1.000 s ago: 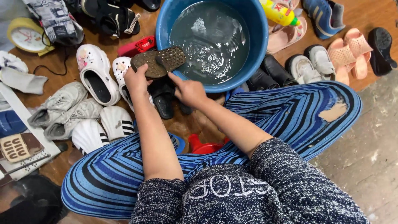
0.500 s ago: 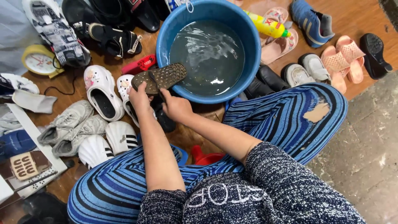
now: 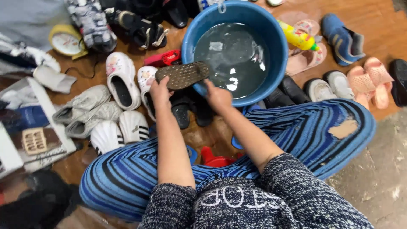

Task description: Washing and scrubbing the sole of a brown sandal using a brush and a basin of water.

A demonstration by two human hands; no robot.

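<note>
I sit on the floor with both hands on a dark slipper (image 3: 183, 74), held sole-up with its studded underside showing. My left hand (image 3: 160, 90) grips its left end. My right hand (image 3: 217, 96) holds its right end at the rim of a blue basin (image 3: 280, 55) filled with water. The slipper's right tip overlaps the basin's near-left rim. My legs in blue striped trousers (image 3: 292, 127) lie folded below the basin.
Shoes ring the basin: white clogs (image 3: 121, 79), grey sneakers (image 3: 82, 111), white striped sneakers (image 3: 118, 131), black shoes (image 3: 190, 111), pink sandals (image 3: 371, 80), a blue shoe (image 3: 343, 39). A yellow bottle (image 3: 298, 38) lies right of the basin. A yellow clock (image 3: 66, 41) sits upper left.
The slipper has been turned and brought closer to the basin's rim, and both hands have shifted with it toward the water. The view has tilted slightly.
</note>
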